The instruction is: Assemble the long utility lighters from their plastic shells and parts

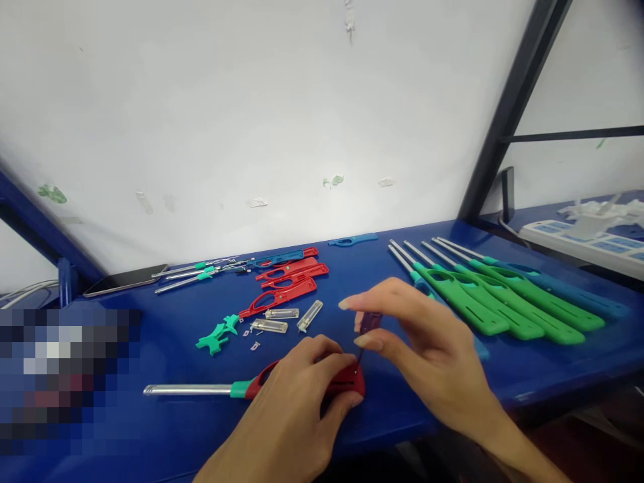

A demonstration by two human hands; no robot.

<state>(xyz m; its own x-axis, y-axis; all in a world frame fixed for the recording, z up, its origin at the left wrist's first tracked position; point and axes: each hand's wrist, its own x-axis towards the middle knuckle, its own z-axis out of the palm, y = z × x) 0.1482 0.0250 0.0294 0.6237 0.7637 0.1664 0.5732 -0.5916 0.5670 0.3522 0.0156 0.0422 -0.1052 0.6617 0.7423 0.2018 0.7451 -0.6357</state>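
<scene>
The left hand (pixel 294 386) clasps the red lighter (pixel 352 384) against the bench (pixel 176 433), apparently steadying it beneath the screwdriver (pixel 371 323) the right hand (pixel 433 355) pinches.

1. Blue table (pixel 352 275) in front of me. Landmark: clear tanks (pixel 269 326), three, lying flat.
2. Red shells (pixel 289 294): just behind tanks.
3. Metal rods (pixel 178 284): behind tanks, leftward.
4. Phone-like slab (pixel 125 280): beyond, far left of tanks.
5. Green clips (pixel 216 337): near tanks, left.
6. Lone blue shell (pixel 359 238): behind tanks, rightward.
7. Green lighters (pixel 526 302), blue ones mixed in: well right of tanks.
8. Red lighter (pixel 241 389): in front of tanks.
</scene>
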